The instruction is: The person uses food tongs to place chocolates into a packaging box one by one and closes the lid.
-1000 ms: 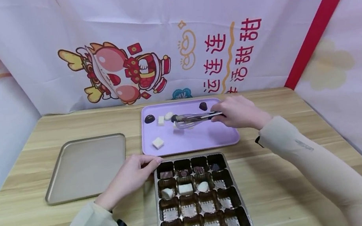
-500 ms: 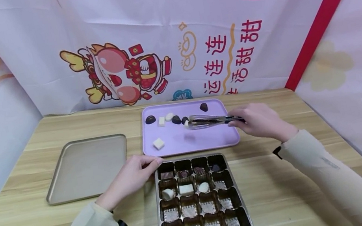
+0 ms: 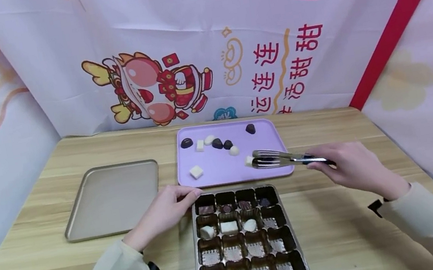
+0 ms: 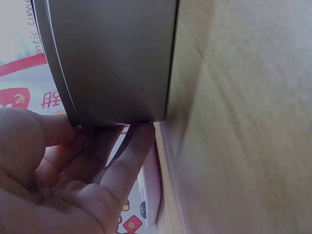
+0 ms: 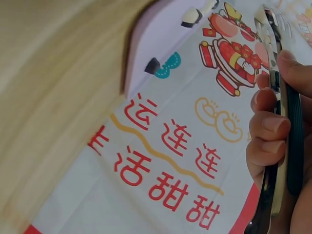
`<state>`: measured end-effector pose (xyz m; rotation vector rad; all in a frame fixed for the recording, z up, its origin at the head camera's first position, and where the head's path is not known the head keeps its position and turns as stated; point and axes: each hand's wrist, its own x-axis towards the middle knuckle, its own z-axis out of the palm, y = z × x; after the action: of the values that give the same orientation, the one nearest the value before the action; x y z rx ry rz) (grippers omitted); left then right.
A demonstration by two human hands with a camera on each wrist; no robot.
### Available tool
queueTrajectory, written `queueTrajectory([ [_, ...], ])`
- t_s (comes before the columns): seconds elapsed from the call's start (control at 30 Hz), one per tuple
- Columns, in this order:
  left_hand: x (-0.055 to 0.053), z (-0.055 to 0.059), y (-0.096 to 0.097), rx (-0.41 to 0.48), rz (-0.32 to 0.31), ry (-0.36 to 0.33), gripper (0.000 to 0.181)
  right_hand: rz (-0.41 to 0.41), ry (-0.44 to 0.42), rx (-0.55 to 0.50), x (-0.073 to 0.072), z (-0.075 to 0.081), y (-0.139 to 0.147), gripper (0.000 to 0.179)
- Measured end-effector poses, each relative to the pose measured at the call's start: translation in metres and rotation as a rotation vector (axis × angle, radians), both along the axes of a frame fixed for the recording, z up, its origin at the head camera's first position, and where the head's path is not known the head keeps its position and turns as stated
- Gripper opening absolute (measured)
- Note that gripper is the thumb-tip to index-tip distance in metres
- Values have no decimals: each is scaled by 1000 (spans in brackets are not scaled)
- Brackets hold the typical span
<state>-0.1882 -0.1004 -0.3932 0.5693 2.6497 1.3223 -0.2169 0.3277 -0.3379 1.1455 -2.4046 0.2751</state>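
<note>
My right hand (image 3: pixel 348 168) grips metal serving tongs (image 3: pixel 289 159), their slotted tips pinching a white chocolate (image 3: pixel 248 161) over the near right part of the lilac tray (image 3: pixel 223 175). In the right wrist view, fingers wrap the dark handle of the tongs (image 5: pixel 294 136). My left hand (image 3: pixel 166 210) touches the far left corner of a square chocolate box (image 3: pixel 196 253); the left wrist view shows its fingers lying against the box wall (image 4: pixel 114 63). Dark chocolates (image 3: pixel 226 208) fill the box's far row, and three white ones (image 3: pixel 229 227) sit in the second row.
On the lilac tray lie several dark chocolates (image 3: pixel 186 143) and white ones (image 3: pixel 196 172). A flat beige tray (image 3: pixel 115 199) stands to the left on the wooden table (image 3: pixel 35 261). Behind hangs a printed cloth (image 3: pixel 195 9).
My right hand has drawn the tongs right and toward me, away from the group of chocolates, with a white chocolate in their tips. The left hand has stayed at the box corner.
</note>
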Motion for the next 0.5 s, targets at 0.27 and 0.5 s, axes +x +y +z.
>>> queueTrajectory([
  [0.27, 1, -3, 1, 1, -13, 2, 24, 64, -18, -45, 22, -11, 9, 33],
  [0.5, -1, 0, 0, -12, -5, 11, 25, 156, -26, -36, 40, -9, 11, 31],
])
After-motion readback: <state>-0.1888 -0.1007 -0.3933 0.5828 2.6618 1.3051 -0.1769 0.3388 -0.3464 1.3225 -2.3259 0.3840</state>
